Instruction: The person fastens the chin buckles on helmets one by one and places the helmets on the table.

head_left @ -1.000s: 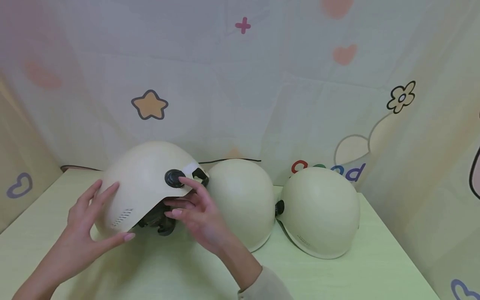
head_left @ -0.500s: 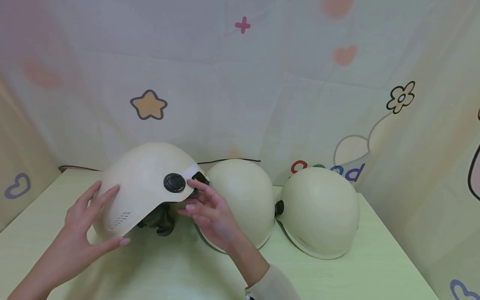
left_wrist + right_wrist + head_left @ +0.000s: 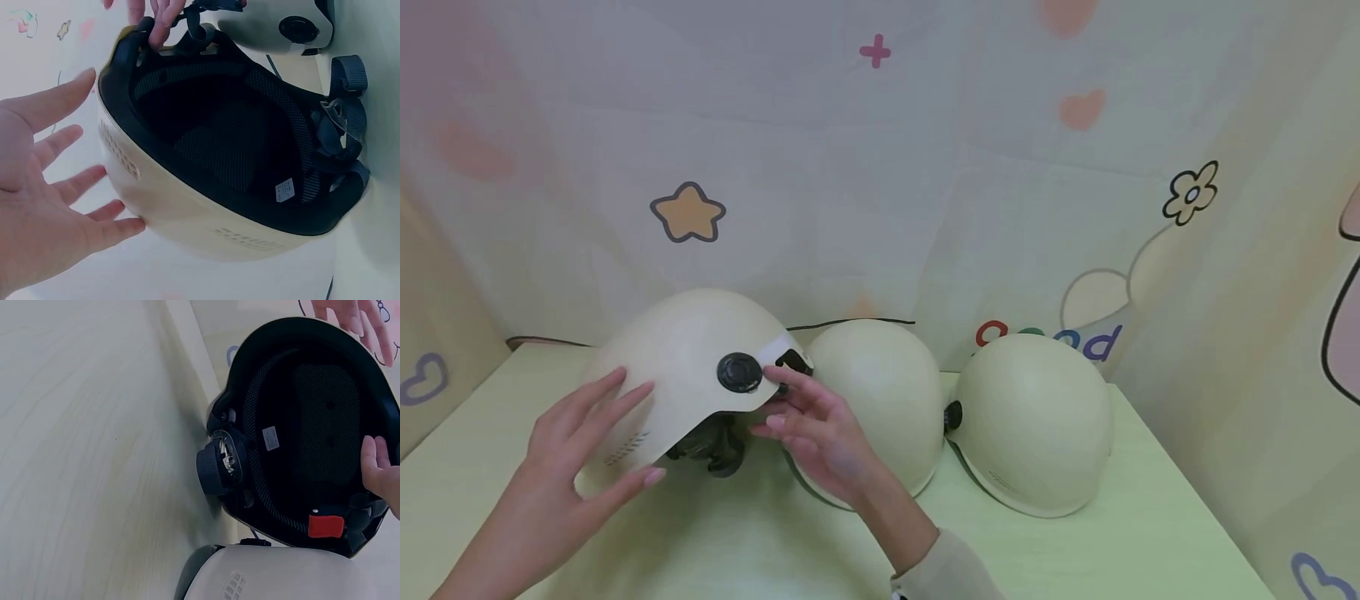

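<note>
The leftmost cream helmet [image 3: 692, 342] is tipped up on the table, a black round fitting [image 3: 739, 372] on its side. My left hand [image 3: 561, 471] rests spread fingers on its shell at the left. At the right side, my right hand [image 3: 823, 433] pinches the lower edge, index finger outside and other fingers under the rim. In the left wrist view, the black lining [image 3: 212, 140] faces the camera, with a grey strap [image 3: 348, 75] hanging at the table side. A red buckle piece [image 3: 325, 526] shows inside the rim in the right wrist view.
Two more cream helmets, the middle one [image 3: 872, 400] and the right one [image 3: 1037, 425], stand in a row on the pale green table [image 3: 1037, 558]. A printed curtain [image 3: 850, 208] hangs close behind, and a thin black cord [image 3: 850, 320] lies along the back edge.
My right hand has drawn back from the round fitting towards the helmet's front edge. The helmet has sunk slightly, and my left hand stays on its shell.
</note>
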{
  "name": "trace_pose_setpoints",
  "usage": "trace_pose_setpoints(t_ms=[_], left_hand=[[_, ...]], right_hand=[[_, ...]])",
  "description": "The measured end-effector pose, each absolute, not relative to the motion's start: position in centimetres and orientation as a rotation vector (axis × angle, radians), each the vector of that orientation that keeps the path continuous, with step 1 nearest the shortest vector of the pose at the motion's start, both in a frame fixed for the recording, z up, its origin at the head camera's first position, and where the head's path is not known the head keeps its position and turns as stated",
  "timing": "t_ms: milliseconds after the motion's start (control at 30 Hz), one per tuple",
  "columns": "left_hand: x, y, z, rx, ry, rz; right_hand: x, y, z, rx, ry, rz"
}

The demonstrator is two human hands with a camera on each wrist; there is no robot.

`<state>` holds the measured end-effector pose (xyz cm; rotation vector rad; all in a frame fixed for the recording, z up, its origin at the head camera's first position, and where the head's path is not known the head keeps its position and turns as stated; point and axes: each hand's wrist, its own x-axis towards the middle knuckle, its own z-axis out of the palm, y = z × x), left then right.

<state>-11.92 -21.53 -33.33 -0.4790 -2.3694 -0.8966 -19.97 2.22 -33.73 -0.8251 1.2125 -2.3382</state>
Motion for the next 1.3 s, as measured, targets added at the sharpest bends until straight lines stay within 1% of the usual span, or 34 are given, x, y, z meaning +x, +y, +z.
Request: trace_pose_setpoints(t_ms=[300,633,900,1300], left_hand=[[-12.0,-20.8,-32.6,-0.529,-2.325,-0.799],[-13.8,-18.7,-31.2,-0.682,-2.243,-0.642],[-14.6,-17.0,-30.2,-0.664,-2.287,-0.577],[-15.5,-16.5,-29.6,-0.642,-2.333,-0.528]], right_hand=[[-19.8,2.1,-33.8,-0.856,1.278,-2.306],[-19.7,2.1,-33.7,-0.888,1.343,-2.257],[-20.0,2.5,-33.8,-0.922,1.359,-2.214],[-20.6,3.4,-33.9,-0.926,1.475,-2.169]])
